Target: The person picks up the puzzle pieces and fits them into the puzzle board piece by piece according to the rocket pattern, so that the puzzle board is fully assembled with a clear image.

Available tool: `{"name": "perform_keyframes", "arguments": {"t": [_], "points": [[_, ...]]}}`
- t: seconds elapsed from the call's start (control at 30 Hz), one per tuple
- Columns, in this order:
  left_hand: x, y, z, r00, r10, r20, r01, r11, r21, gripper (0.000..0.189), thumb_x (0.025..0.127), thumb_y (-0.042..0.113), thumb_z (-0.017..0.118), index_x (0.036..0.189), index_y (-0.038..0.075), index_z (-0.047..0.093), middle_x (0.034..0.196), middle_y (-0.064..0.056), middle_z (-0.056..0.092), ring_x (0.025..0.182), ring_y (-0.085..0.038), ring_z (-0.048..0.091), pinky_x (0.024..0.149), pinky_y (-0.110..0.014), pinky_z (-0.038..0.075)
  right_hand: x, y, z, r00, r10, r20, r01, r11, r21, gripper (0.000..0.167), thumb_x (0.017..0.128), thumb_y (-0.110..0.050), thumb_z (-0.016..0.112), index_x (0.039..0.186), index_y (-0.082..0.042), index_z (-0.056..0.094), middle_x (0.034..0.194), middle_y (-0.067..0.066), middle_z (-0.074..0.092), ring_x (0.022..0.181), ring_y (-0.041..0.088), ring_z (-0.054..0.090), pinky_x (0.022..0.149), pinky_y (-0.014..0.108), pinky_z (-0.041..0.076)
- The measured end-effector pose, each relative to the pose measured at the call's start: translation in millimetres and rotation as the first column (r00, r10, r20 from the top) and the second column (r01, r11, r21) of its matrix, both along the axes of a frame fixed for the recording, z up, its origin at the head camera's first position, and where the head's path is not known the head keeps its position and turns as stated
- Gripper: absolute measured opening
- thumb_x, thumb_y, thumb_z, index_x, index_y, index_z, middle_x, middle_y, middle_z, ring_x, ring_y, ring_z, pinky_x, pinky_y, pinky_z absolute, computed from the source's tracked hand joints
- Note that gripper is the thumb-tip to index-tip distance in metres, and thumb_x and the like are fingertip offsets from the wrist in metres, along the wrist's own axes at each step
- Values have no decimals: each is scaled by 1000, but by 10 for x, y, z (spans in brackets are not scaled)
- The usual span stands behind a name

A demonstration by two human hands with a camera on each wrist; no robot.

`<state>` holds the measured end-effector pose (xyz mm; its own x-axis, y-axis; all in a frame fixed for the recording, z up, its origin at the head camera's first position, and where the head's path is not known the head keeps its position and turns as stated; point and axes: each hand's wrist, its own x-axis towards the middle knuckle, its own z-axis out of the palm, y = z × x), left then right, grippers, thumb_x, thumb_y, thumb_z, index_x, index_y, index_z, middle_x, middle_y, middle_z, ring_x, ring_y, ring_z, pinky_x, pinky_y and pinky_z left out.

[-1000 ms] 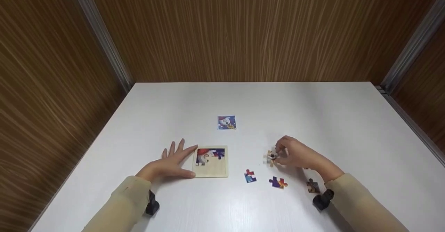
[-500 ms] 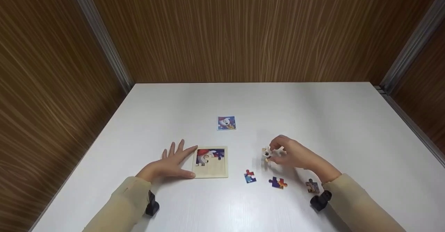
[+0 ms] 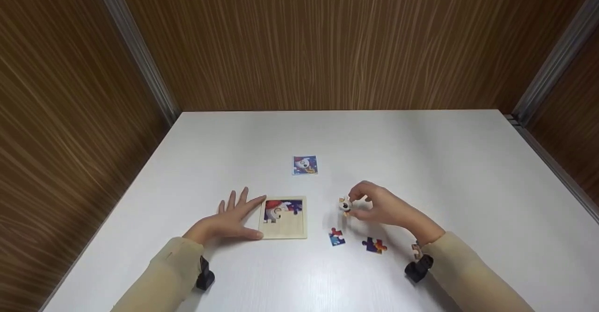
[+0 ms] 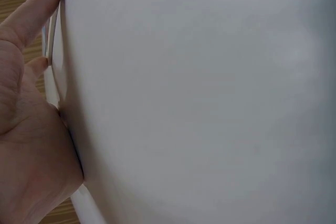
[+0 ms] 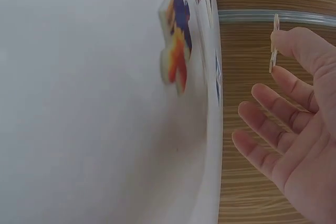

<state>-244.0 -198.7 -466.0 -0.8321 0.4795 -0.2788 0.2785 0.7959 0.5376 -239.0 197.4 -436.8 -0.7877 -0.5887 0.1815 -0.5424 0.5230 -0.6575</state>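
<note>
Right grip [image 3: 386, 206] pinches a white, knobbed puzzle piece [image 3: 345, 205], best held level; left grip [image 3: 230, 220], spread, touches the square pale-wood tray [image 3: 289, 231] beside it.

A booth-like work station, walled on three sides, enclosed a plain white tabletop [image 3: 234, 148]. Well left of the fingers of the left hand [image 3: 229, 221] stood a brown left panel [image 3: 61, 139]; well right of the fingers of the right hand [image 3: 386, 205], a matching right panel [image 3: 571, 115]. Far ahead of both sets of fingers, the tabletop met a tall back panel [image 3: 309, 45] with wavy wood-grain stripes. Grey metal strips [image 3: 136, 43] ran up the corners. Behind the fingers, a small black camera [image 3: 205, 277] sat at each wrist. The wider building could not be told.
</note>
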Motion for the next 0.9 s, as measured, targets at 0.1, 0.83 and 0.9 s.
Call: {"name": "perform_keyframes", "arguments": {"t": [0.1, 0.83, 0.9], "points": [[-5, 4, 1, 1000, -1, 3, 1, 1000, 6, 98, 70, 60, 70, 149, 30, 19, 152, -18, -18, 133, -41, -24, 102, -61, -15, -5, -61, 6, 1000, 17, 1, -17, 1000, -16, 21, 83, -16, 69, 99, -9, 58, 99, -2, 58, 95, 21, 55, 84, 46, 46], [7, 13, 15, 1000, 25, 11, -25, 1000, -6, 99, 69, 61, 70, 149, 32, 20, 152, -15, -17, 134, -39, -24, 103, -59, -15, -38, -562, 36, 997, 82, -8, -82, 996, -39, 24, 83, -18, 69, 101, -7, 58, 102, 1, 58, 97, 25, 56, 84, 46, 47], [6, 16, 23, 1000, 23, 11, -23, 1000, -4, 98, 69, 60, 70, 149, 31, 20, 152, -16, -17, 134, -39, -24, 102, -60, -14, -46, -607, 40, 996, 88, -4, -88, 995, -38, 23, 83, -18, 69, 101, -7, 58, 102, 1, 58, 97, 26, 56, 85, 45, 47]]}}
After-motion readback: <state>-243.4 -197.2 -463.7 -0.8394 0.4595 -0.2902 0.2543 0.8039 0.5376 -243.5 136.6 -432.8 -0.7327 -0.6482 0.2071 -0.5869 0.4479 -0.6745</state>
